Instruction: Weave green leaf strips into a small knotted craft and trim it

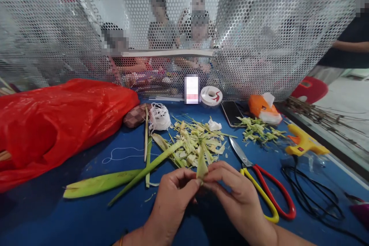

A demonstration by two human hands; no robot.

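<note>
Between my two hands, close to the table's front, a pale green piece of leaf (pixel 202 163) stands with its pointed tip up. My left hand (pixel 175 196) pinches its lower end between thumb and fingers. From the other side, the fingertips of my right hand (pixel 236 192) close on the same piece. Just beyond lies a loose heap of green and yellowish leaf scraps (pixel 193 142). Long green leaf strips (pixel 103 183) rest left of my hands. Scissors (pixel 259 184) with one red and one yellow handle lie partly open at the right.
A red plastic bag (pixel 69 123) fills the left side. White string (pixel 160 117), a tape roll (pixel 211 96), a phone (pixel 232 113) and an orange tissue pack (pixel 263 108) sit further back. At right lies a yellow glue gun (pixel 305 144) with black cable. People appear behind a perforated silver sheet (pixel 245 15).
</note>
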